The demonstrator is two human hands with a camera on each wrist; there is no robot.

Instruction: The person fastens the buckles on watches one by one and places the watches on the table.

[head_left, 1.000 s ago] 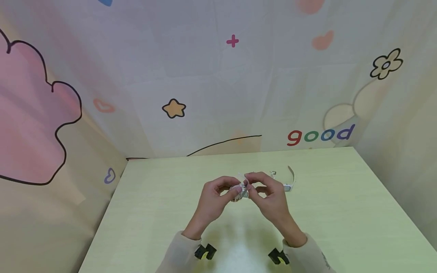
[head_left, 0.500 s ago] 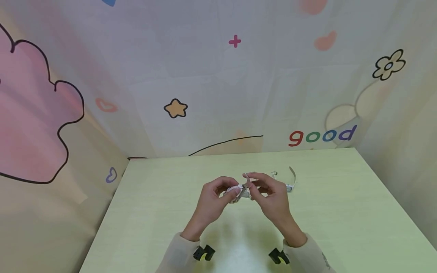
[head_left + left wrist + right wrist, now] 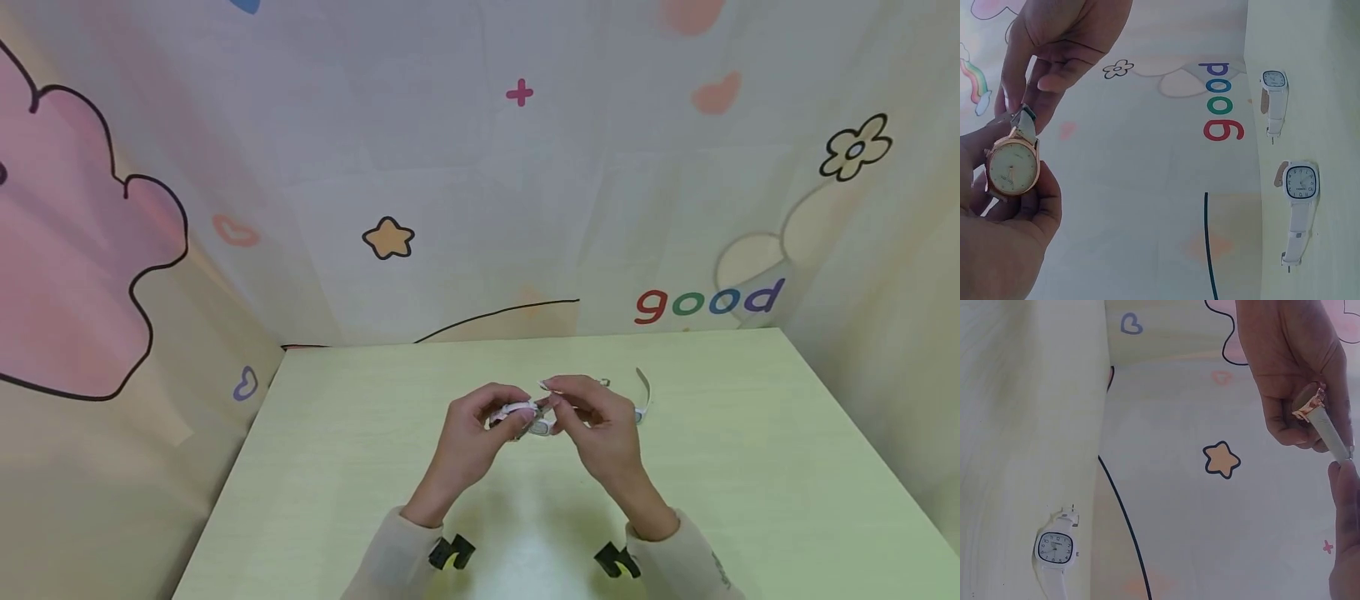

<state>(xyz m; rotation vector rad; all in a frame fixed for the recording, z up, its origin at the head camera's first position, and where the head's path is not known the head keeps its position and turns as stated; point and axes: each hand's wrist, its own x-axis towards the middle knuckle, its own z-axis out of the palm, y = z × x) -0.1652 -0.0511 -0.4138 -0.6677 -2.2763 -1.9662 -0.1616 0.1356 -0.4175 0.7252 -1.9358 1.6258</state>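
Between my two hands is a wristwatch [image 3: 1013,167] with a round, pale dial, a rose-gold case and a white strap. My left hand [image 3: 470,433] grips its case, thumb on the near side and fingers curled behind. At the strap's buckle end, my right hand [image 3: 603,421] pinches with thumb and fingertips, the buckle [image 3: 1024,115] showing right at them in the left wrist view. In the right wrist view the strap [image 3: 1329,432] runs straight from the case to the right fingertips. Part of the watch is hidden by my left fingers.
Two white watches with squarish dials lie on the pale table [image 3: 337,467], one nearer the middle [image 3: 1301,181], the other further right [image 3: 1274,79]. In the head view my right hand partly covers them. A printed curtain [image 3: 465,183] hangs behind the table.
My right hand has shifted slightly right, along the strap's end. My left hand keeps its grip, with the watch turned a little. The head view has drifted slightly.
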